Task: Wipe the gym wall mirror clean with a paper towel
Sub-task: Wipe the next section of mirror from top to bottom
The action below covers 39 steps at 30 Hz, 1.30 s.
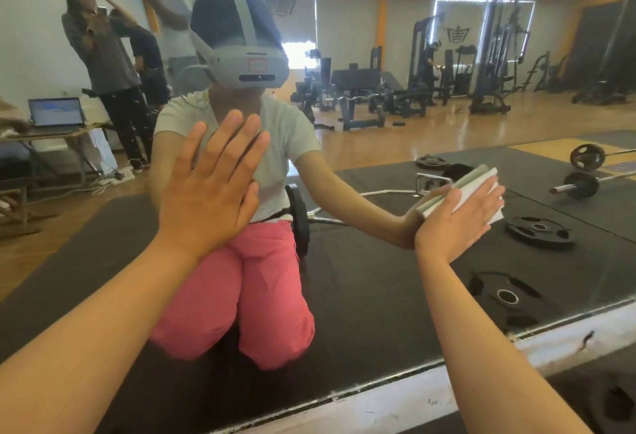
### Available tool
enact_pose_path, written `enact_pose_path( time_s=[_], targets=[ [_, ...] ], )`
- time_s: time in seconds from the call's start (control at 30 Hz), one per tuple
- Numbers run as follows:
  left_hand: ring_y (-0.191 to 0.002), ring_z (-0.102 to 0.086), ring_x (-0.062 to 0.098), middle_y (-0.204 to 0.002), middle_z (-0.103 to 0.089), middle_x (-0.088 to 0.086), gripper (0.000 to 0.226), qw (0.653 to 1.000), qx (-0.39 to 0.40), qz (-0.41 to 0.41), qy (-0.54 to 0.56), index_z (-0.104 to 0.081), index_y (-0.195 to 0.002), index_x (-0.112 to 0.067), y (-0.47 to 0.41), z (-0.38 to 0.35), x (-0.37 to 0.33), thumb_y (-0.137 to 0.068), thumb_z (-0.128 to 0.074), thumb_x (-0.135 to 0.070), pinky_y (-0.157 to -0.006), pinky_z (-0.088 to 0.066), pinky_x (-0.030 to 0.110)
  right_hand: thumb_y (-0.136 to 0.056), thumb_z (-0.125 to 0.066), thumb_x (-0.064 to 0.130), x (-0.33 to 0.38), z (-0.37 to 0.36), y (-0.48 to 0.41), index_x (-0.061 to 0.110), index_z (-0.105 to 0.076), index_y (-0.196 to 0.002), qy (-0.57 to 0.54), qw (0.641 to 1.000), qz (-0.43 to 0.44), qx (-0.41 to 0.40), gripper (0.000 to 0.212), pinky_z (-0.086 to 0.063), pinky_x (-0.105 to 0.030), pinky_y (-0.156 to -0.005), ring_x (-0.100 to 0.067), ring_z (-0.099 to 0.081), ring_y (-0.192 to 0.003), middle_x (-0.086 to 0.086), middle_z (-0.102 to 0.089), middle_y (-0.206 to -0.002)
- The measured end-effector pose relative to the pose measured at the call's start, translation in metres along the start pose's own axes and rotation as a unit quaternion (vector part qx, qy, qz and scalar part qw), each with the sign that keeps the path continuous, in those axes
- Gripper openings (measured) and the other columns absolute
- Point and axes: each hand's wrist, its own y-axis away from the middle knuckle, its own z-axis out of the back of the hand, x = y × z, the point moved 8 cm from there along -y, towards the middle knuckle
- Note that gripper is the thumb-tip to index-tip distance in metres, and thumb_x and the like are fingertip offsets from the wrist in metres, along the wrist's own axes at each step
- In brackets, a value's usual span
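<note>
Folded paper towel (496, 217) pressed to wall mirror (378, 279) beneath straight, slightly spread fingers (481, 203) of right hand (454, 223); left hand (210, 189) open, flat.

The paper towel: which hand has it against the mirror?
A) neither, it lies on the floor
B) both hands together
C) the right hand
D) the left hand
C: the right hand presses the folded paper towel flat against the mirror with straight fingers, while the left hand lies bare on the glass.
</note>
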Motion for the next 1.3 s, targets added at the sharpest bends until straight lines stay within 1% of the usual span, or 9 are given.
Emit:
enact_pose_path(
  time_s=[0.2,0.33,0.5,0.63,0.8,0.9,0.97,1.17,1.3],
  targets=[
    [-0.15,-0.019,0.029,-0.162,-0.025,0.013,0.062,1.0,0.005,0.002,0.007,-0.026,-0.156,-0.007,0.0,-0.001,0.0,-0.098,-0.041,-0.022,-0.122,-0.014,0.051,-0.1,-0.024,0.037,-0.063,-0.001,0.042,0.02,-0.01,-0.16,-0.022,0.996,-0.085,-0.001,0.064,-0.005,-0.046,-0.124,-0.02,-0.002,-0.155,-0.002,-0.006,-0.168],
    [-0.15,-0.019,0.029,-0.162,-0.025,0.013,0.061,1.0,0.001,0.003,0.012,-0.027,-0.156,-0.007,-0.001,0.001,0.0,-0.099,-0.041,-0.022,-0.123,-0.013,0.05,-0.106,-0.028,0.028,-0.096,-0.001,0.076,0.02,-0.011,-0.16,-0.03,0.987,-0.155,-0.003,0.057,-0.007,-0.045,-0.123,-0.02,-0.004,-0.154,-0.003,-0.007,-0.168],
    [-0.151,-0.017,0.029,-0.163,-0.023,0.012,0.06,1.0,0.001,0.005,0.011,-0.025,-0.157,-0.007,-0.001,0.001,-0.001,-0.1,-0.036,-0.024,-0.123,-0.012,0.05,-0.108,-0.027,0.026,-0.095,-0.002,0.084,0.019,-0.011,-0.16,-0.028,0.981,-0.193,-0.017,0.055,-0.007,-0.045,-0.122,-0.02,-0.004,-0.154,-0.004,-0.008,-0.168],
    [-0.15,-0.019,0.029,-0.162,-0.025,0.013,0.06,1.0,-0.007,0.0,0.008,-0.026,-0.156,-0.007,-0.002,0.002,-0.001,-0.1,-0.038,-0.023,-0.122,-0.014,0.051,-0.11,-0.024,0.032,-0.074,-0.002,0.078,0.021,-0.008,-0.161,-0.035,0.97,-0.237,-0.028,0.054,-0.006,-0.045,-0.122,-0.021,-0.001,-0.154,-0.003,-0.005,-0.168],
    [-0.15,-0.018,0.029,-0.162,-0.026,0.013,0.061,1.0,-0.012,0.003,0.003,-0.028,-0.156,-0.006,0.0,0.003,-0.001,-0.099,-0.041,-0.022,-0.123,-0.01,0.048,-0.109,-0.027,0.034,0.023,-0.009,0.058,0.021,-0.008,-0.16,-0.008,0.993,-0.117,-0.015,0.056,-0.006,-0.049,-0.122,-0.02,0.001,-0.154,-0.004,-0.002,-0.168],
    [-0.15,-0.018,0.029,-0.162,-0.026,0.013,0.063,1.0,-0.017,0.001,0.001,-0.028,-0.156,-0.006,-0.001,0.005,-0.001,-0.097,-0.045,-0.02,-0.123,-0.009,0.048,-0.109,-0.023,0.039,0.091,-0.022,0.055,0.023,-0.006,-0.16,-0.008,1.0,-0.027,-0.008,0.056,0.001,-0.051,-0.122,-0.021,0.005,-0.154,-0.002,0.002,-0.168],
    [-0.149,-0.019,0.029,-0.161,-0.027,0.012,0.063,1.0,-0.02,0.001,0.001,-0.029,-0.155,-0.006,-0.002,0.006,-0.002,-0.096,-0.047,-0.019,-0.123,-0.009,0.047,-0.109,-0.021,0.038,0.112,-0.027,0.058,0.023,-0.008,-0.16,-0.002,1.0,0.009,-0.014,0.055,0.003,-0.051,-0.121,-0.022,0.006,-0.154,-0.002,0.001,-0.168],
    [-0.15,-0.017,0.028,-0.162,-0.026,0.011,0.064,1.0,-0.015,0.003,0.002,-0.028,-0.156,-0.007,-0.002,0.006,-0.002,-0.096,-0.047,-0.019,-0.123,-0.009,0.047,-0.103,-0.023,0.036,0.096,-0.024,0.067,0.022,-0.014,-0.16,-0.018,0.999,0.037,-0.03,0.059,-0.003,-0.05,-0.123,-0.021,-0.001,-0.154,-0.003,-0.008,-0.168],
    [-0.15,-0.018,0.027,-0.162,-0.025,0.01,0.064,1.0,-0.012,0.004,-0.002,-0.027,-0.156,-0.008,-0.003,0.007,-0.002,-0.096,-0.047,-0.02,-0.122,-0.009,0.047,-0.101,-0.022,0.038,0.059,-0.023,0.084,0.022,-0.014,-0.16,-0.027,0.999,0.001,-0.039,0.061,-0.004,-0.048,-0.124,-0.02,-0.002,-0.155,-0.002,-0.009,-0.168]
  ],
)
